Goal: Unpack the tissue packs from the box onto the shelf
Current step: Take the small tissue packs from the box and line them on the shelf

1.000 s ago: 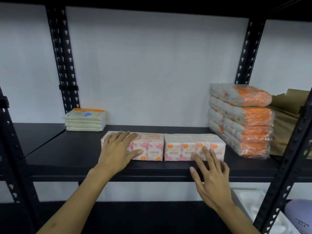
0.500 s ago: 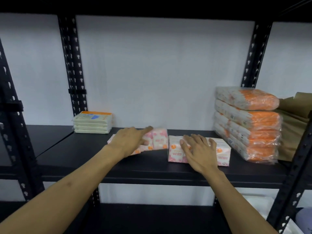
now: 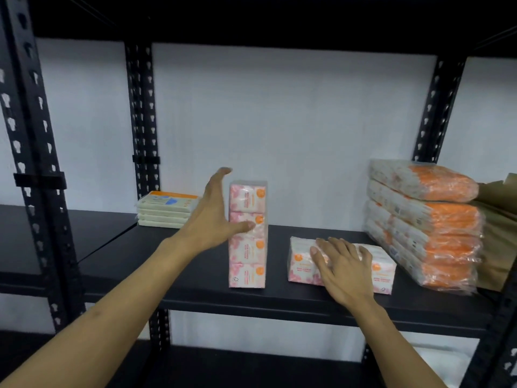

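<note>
- Black metal shelf [image 3: 195,278]: 1 pink tissue pack [image 3: 247,233] stands on end near the middle, upright, set back a little from the front edge.
- Left hand [image 3: 212,217]: fingers straight and spread, palm against the left face of the standing tissue pack, thumb tip touching its front. The hand steadies the pack and does not clasp it.
- Second pink tissue pack [image 3: 383,271] lies flat just right of the standing one, a bare strip of shelf between them; its front face sits close to the shelf's front edge.
- Right hand [image 3: 342,268]: laid flat on top of the lying pack, fingers extended, pressing down, nothing grasped.
- Stack of orange-wrapped tissue bundles [image 3: 425,222] stands at the right end, just beside the flat pack; whether they touch cannot be told.
- Stack of 4 flat cream packs [image 3: 166,210] sits at the back left, well apart from the standing pack, with open shelf surface in front of it.
- Brown paper [image 3: 500,219] shows behind the orange stack at the right edge.
</note>
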A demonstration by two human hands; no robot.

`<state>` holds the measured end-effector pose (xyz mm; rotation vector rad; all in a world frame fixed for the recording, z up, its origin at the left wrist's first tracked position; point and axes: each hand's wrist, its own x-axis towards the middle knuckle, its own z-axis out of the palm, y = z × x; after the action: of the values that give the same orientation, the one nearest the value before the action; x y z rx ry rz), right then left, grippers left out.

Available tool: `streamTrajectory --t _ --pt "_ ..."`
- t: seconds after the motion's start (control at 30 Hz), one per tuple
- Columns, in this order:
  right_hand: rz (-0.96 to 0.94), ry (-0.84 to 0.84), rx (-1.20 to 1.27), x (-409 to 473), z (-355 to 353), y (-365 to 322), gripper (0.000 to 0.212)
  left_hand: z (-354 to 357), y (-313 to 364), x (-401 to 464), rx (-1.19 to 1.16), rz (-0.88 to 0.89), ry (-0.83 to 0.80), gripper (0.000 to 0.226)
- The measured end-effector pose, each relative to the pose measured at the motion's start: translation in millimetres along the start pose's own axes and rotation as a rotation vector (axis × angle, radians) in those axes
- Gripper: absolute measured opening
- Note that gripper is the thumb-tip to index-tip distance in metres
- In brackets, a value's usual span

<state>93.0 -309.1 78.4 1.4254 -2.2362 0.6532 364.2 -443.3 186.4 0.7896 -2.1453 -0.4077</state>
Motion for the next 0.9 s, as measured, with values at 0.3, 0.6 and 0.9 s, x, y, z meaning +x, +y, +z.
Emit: streamTrajectory --t 0.3,0.6,0.9 --pt "0.004 -0.033 0.003 -2 -6 -2 0.079 2 57 41 0.856 0.298 -0.121 0.075" --pt "0.014 -0.058 0.015 -1 -8 -3 0.088 3 -9 -17 0.221 -0.172 0.204 0.072" --pt "0.001 -0.105 -0.02 -7 -14 -5 0.078 31 -43 -70 0.093 -0.422 0.161 0.08"
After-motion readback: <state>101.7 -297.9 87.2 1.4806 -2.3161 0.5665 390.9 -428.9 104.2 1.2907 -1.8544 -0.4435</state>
